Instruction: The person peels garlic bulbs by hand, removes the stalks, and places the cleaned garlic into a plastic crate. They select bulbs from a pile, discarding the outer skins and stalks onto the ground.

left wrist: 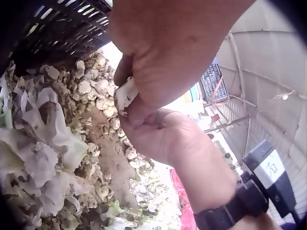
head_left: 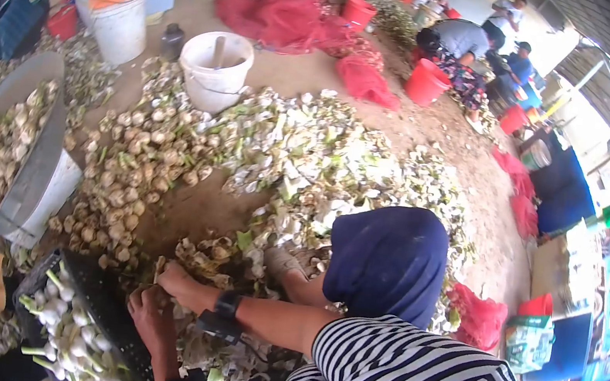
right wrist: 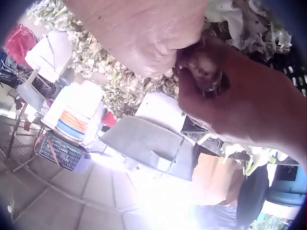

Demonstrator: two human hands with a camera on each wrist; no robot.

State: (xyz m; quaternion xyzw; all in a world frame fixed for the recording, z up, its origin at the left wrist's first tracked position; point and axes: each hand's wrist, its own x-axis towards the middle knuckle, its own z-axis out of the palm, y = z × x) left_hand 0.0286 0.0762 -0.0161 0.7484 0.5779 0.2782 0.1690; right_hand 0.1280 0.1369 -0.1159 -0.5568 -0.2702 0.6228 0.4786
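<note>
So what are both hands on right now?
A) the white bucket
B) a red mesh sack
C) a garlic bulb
C: in the left wrist view the left hand and right hand pinch a garlic bulb between them.

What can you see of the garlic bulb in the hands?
The garlic bulb is small, with pale papery skin and a brownish, dirty end that shows in the right wrist view. The left hand and the right hand both pinch it. It is held over the pile of husks, beside the black crate. Fingers hide most of it.
</note>
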